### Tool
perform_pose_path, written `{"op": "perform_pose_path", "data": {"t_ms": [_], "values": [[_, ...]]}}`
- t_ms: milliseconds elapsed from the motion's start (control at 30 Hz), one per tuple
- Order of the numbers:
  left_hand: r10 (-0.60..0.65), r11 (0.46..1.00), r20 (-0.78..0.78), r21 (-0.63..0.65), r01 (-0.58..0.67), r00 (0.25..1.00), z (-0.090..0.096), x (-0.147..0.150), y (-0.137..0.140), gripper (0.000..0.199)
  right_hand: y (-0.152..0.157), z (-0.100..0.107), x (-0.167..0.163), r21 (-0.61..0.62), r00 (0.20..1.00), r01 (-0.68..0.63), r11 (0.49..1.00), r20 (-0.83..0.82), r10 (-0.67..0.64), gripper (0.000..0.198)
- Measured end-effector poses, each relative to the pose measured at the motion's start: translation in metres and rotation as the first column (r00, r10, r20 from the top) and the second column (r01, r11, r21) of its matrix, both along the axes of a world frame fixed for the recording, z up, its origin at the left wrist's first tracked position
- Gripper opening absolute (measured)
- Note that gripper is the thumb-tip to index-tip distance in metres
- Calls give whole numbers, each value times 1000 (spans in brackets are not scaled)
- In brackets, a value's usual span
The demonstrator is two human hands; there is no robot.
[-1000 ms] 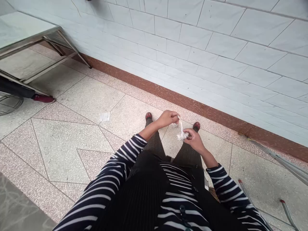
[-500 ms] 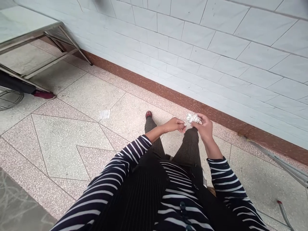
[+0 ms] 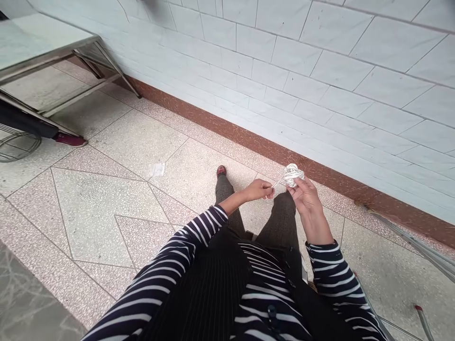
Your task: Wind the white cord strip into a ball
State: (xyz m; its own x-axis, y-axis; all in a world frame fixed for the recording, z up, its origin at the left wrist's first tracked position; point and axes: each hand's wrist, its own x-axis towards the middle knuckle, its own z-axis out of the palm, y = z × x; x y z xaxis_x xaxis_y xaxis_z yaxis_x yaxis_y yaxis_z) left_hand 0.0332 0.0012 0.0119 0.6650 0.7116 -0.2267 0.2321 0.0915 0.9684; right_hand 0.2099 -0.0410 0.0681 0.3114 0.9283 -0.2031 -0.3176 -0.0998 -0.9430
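Note:
A ball of white string (image 3: 292, 174), its strands wound round one another, is held in the fingers of my right hand (image 3: 308, 195). A short length of the string runs leftward from the ball to my left hand (image 3: 259, 189), whose fingers pinch it closed. Both hands are in front of my legs, above the floor, with a small gap between them.
A metal-framed table (image 3: 42, 38) stands at the left, with a person's dark red shoe (image 3: 71, 140) and a wire basket or rack (image 3: 19, 144) beside it. White paper (image 3: 157, 169) lies on the floor. Metal tubing (image 3: 408, 232) crosses at right; a tiled wall (image 3: 284, 71) is ahead.
The string ball has shifted right with my right hand, which has turned around it. The stretch of string between my hands is a little longer; my left hand has barely moved.

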Motion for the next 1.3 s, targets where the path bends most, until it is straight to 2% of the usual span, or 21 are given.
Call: {"op": "perform_pose_path", "data": {"t_ms": [133, 200, 267, 333, 400, 467, 533, 633, 700, 800, 900, 1033, 1167, 1233, 1300], "values": [[148, 986, -100, 90, -139, 984, -10, -8, 10, 27, -8, 25, -13, 57, 998, 56, 997, -20, -55, 37], [196, 973, -170, 153, -171, 966, -10, -10, 18, 28, -17, 49, -20, 166, 998, 63, 984, 10, -65, 36], [208, 967, -171, 181, -177, 963, -8, -10, 24, 28, -25, 76, -24, 344, 993, 40, 938, 92, -75, 41], [179, 980, -55, 103, -173, 982, -5, -8, 26, 29, -27, 101, -23, 449, 984, 17, 893, 153, -96, 43], [150, 988, 90, -31, -148, 984, -2, -8, 20, 35, -21, 118, -16, 496, 969, 67, 866, 176, -176, 42], [107, 989, 164, -120, -88, 981, 0, -14, 10, 43, -11, 127, -2, 527, 941, 170, 833, 164, -295, 38], [52, 992, 147, -117, -35, 988, -2, -25, -1, 45, -2, 132, 14, 556, 902, 265, 788, 145, -406, 32], [38, 999, -5, 34, -37, 999, -7, -42, -6, 34, 1, 134, 32, 584, 858, 323, 745, 152, -491, 25], [112, 983, -100, 158, -95, 989, -9, -47, 1, 28, -4, 135, 34, 582, 860, 311, 752, 165, -483, 23], [230, 943, -106, 269, -195, 967, -4, -43, 27, 30, -13, 132, 25, 569, 887, 279, 774, 156, -435, 29], [256, 917, -43, 326, -229, 966, 15, -29, 57, 28, -19, 120, 14, 523, 923, 227, 821, 154, -353, 38], [246, 871, 74, 420, -254, 966, 57, -5, 85, 26, -22, 102, 10, 425, 949, 175, 888, 167, -267, 42], [228, 836, 200, 462, -297, 953, 115, 14, 87, 33, -23, 99, 13, 388, 962, 203, 899, 90, -256, 40], [178, 818, 271, 494, -296, 946, 144, 23, 81, 36, -25, 107, 12, 408, 969, 195, 892, 62, -240, 37], [96, 800, 307, 542, -257, 947, 164, 31, 75, 39, -30, 117, 9, 447, 975, 173, 878, 47, -216, 35]]}}
